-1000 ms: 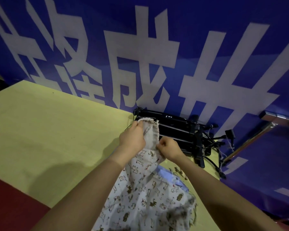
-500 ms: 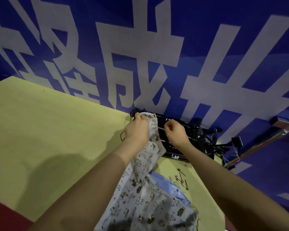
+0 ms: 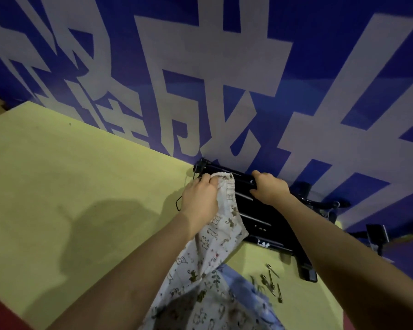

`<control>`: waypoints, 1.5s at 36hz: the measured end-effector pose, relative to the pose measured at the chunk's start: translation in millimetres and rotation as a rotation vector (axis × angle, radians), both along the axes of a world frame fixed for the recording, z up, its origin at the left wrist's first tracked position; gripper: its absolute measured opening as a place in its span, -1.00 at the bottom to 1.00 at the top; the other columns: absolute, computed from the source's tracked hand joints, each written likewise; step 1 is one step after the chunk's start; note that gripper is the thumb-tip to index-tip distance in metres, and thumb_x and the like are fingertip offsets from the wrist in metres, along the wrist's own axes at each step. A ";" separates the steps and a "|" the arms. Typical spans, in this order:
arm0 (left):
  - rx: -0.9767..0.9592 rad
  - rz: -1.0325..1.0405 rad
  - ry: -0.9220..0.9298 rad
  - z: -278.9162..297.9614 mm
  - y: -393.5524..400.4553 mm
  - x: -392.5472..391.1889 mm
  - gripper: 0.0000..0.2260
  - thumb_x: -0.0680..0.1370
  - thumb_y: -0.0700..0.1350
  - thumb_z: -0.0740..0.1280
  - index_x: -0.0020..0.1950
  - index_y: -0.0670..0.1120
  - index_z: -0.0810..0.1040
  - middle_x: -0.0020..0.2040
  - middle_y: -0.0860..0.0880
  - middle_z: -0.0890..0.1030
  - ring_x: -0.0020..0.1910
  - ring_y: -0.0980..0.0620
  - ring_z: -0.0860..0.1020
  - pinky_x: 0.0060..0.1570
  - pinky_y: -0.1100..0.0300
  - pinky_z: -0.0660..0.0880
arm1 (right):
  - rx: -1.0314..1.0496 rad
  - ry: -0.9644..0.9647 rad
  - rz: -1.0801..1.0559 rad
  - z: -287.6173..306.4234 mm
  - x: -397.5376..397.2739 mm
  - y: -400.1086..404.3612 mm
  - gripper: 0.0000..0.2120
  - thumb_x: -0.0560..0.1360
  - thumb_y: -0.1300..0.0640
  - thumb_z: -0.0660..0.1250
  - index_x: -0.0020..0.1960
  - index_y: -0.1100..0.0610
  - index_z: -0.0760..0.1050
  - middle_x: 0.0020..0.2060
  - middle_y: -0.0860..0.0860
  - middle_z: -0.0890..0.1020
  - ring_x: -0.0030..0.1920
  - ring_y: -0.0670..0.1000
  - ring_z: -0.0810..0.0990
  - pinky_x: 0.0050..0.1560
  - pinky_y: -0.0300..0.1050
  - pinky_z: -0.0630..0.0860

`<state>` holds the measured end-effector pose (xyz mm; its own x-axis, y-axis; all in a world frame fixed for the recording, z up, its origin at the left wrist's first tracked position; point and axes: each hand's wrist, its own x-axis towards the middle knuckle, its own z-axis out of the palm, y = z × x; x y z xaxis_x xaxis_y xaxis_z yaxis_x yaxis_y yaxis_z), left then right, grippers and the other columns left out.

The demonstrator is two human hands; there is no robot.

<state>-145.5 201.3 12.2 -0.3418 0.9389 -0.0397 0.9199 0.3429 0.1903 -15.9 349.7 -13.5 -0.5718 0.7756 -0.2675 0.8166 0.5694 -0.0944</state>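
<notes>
Left hand (image 3: 200, 201) grips the gathered top hem of the printed cloth (image 3: 224, 225), fingers curled tight round it, nr the far edge of the table (image 3: 81, 186) & over the left end of the black frame (image 3: 267, 225). Rest of the cloth hangs down twd the near edge, bunched over a blue cloth (image 3: 246, 289). Right hand (image 3: 271, 189) is just beside, off the cloth, thumb & fingers curled on a bar of the frame. Frame lies along the far edge by the right corner, against a blue banner (image 3: 224, 67) w/ white characters. Thin black wire (image 3: 177, 206) shows just left of the left hand. A few metal pins (image 3: 271, 279) lie on the table btwn frame & blue cloth.
</notes>
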 end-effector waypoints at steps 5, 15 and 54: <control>0.044 -0.001 -0.074 1.2 -2.0 -1.1 -0.52 0.49 -0.33 0.17 0.39 -0.07 0.34 0.25 -0.07 0.43 0.17 -0.12 0.46 -0.01 0.09 0.40 | 0.099 0.004 0.048 12.9 5.2 -8.1 -0.50 0.52 0.01 0.28 0.39 0.11 0.23 0.18 0.14 0.48 0.16 0.21 0.51 -0.07 0.02 0.43; 0.106 0.007 -0.170 23.4 -23.1 19.9 -0.58 0.51 -0.32 0.15 0.37 -0.13 0.39 0.28 -0.09 0.43 0.13 -0.13 0.52 -0.02 0.05 0.47 | 0.295 0.066 -0.027 63.5 24.7 -47.2 -0.52 0.48 0.01 0.31 0.33 0.14 0.28 0.12 0.15 0.51 0.02 0.24 0.58 -0.22 -0.04 0.35; 0.045 0.047 -0.433 51.0 -86.1 40.3 -0.14 0.45 -0.45 0.19 0.55 -0.02 -0.24 0.56 0.07 -0.23 0.48 -0.10 0.24 -0.01 0.16 0.48 | 0.114 0.298 -0.144 73.7 142.6 -166.1 -0.58 0.37 -0.03 0.37 0.14 0.00 0.29 -0.06 0.03 0.62 -0.09 0.14 0.58 -0.17 0.06 0.59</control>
<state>-105.1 115.2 63.2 -0.3453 0.9267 -0.1485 0.7353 0.3655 0.5707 126.7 183.6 60.1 -0.4940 0.8694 -0.0125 0.8354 0.4707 -0.2839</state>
